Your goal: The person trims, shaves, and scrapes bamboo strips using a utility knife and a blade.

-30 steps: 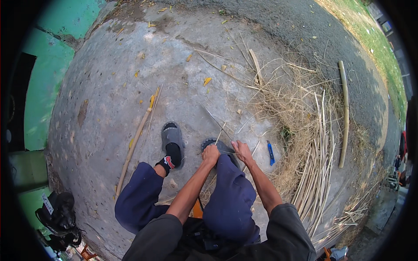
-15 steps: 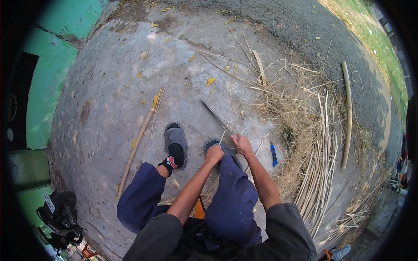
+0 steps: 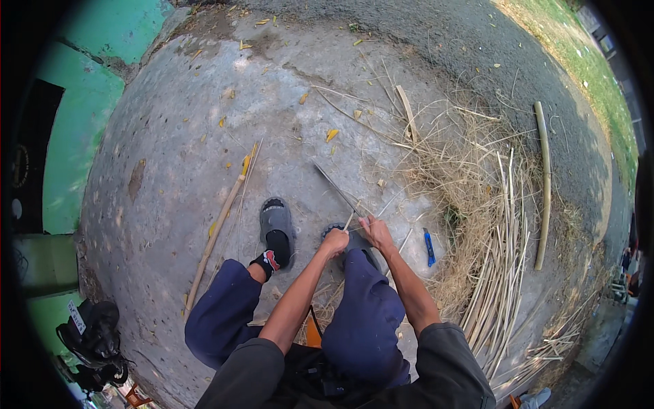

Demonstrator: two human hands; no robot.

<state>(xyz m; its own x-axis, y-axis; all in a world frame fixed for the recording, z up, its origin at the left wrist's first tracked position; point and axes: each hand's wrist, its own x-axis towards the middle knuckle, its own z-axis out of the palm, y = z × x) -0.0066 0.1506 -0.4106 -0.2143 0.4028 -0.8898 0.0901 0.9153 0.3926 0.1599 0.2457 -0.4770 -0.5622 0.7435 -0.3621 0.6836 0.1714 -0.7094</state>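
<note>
In front of my right knee, my left hand (image 3: 334,242) is closed around a thin bamboo strip (image 3: 349,220) that sticks up past the fingers. My right hand (image 3: 377,232) grips a long knife (image 3: 336,187) close beside it. The dark blade slants away to the far left, crossing near the strip's upper end; the knife's handle is hidden in my fist. Below both hands is my right sandal (image 3: 361,240), partly covered by them and the trouser leg.
A blue utility knife (image 3: 429,247) lies right of my hands. Beyond it are tangled shavings (image 3: 449,160) and a heap of split bamboo strips (image 3: 501,273). One bamboo pole (image 3: 543,184) lies at the far right, another stick (image 3: 216,235) left of my left sandal (image 3: 276,221).
My right hand has come slightly nearer and to the left, closer to my left hand, and the knife has shifted with it. Less of the strip shows between the hands.
</note>
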